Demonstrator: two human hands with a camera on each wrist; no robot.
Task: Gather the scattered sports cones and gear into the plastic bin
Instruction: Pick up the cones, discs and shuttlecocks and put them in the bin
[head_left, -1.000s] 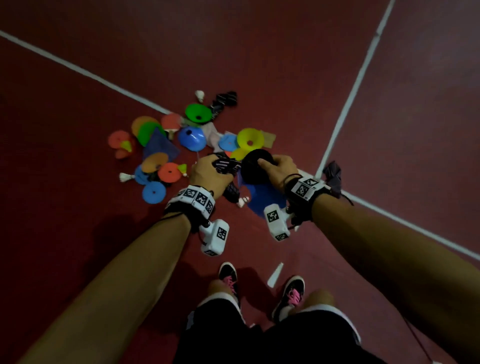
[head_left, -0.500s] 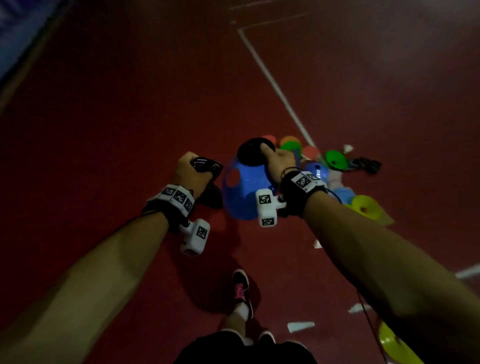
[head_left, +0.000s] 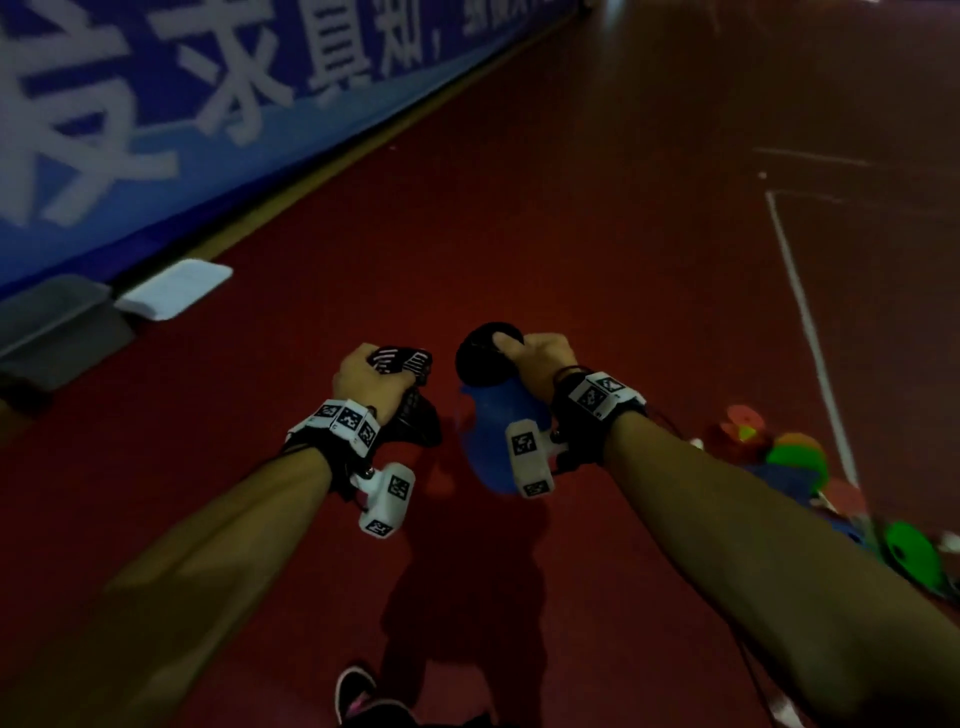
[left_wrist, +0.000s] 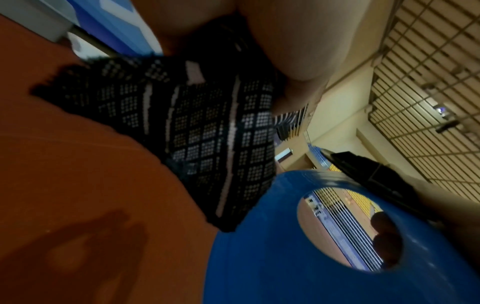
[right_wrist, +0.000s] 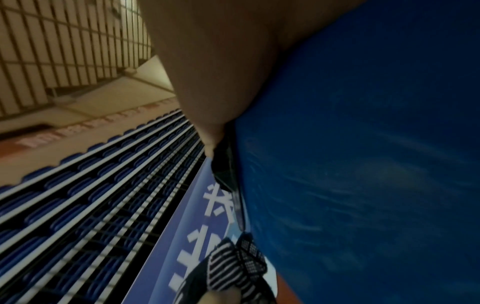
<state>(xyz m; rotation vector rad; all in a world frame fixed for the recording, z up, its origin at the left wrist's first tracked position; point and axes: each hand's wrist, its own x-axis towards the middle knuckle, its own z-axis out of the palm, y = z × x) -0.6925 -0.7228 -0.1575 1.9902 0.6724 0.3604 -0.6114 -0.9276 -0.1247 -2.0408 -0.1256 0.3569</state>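
Observation:
My left hand (head_left: 371, 382) grips a black-and-white patterned fabric piece (head_left: 410, 395), which hangs below the fist; up close it is a dotted mesh with pale stripes (left_wrist: 207, 131). My right hand (head_left: 540, 358) holds a blue disc cone (head_left: 493, 431) together with a round black object (head_left: 480, 358) pressed against it. The cone's centre hole (left_wrist: 350, 232) shows in the left wrist view, and its blue surface (right_wrist: 363, 144) fills the right wrist view. More cones, red (head_left: 743, 421) and green (head_left: 797, 457), lie on the floor at far right. A grey bin (head_left: 57, 327) stands at the left edge.
A white lid-like slab (head_left: 174, 288) lies beside the grey bin at the foot of a blue banner wall (head_left: 208, 104). White court lines (head_left: 810, 332) cross the red floor on the right. My shoe (head_left: 358, 691) shows at the bottom.
The view has swung left from the cone pile toward the banner wall and the grey bin. Both hands still carry the same items, held out in front.

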